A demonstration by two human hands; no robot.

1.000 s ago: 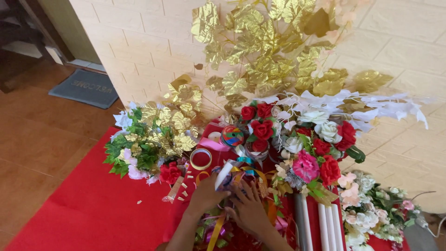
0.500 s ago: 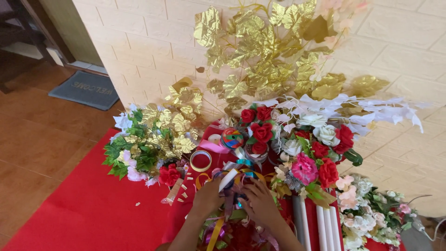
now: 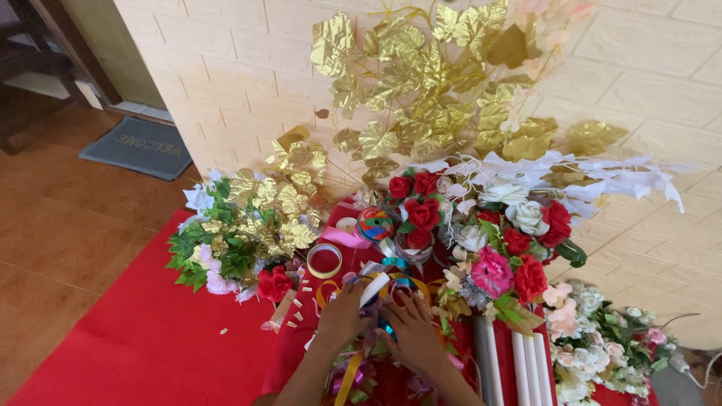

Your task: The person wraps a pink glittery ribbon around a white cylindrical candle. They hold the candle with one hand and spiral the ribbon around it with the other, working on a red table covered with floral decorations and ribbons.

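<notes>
Left hand [image 3: 344, 314]: fingers curled around a silver-white strip of ribbon [image 3: 374, 288], held above the red cloth [image 3: 150, 346]
Right hand [image 3: 412, 331]: fingers spread slightly over a tangle of blue and gold ribbons [image 3: 395, 286]; whether they pinch any strand cannot be told
Ribbon: at centre, between the two hands, just in front of the red roses [image 3: 418, 207]
Tape roll [image 3: 325, 260]: lies flat on the cloth, left of the hands
Gold leaves [image 3: 421, 83]: rise against the pale brick wall [image 3: 226, 68]
White tubes [image 3: 526, 361]: lie side by side, right of the right hand
Doormat [image 3: 139, 147]: on the tiled floor, far left
</notes>
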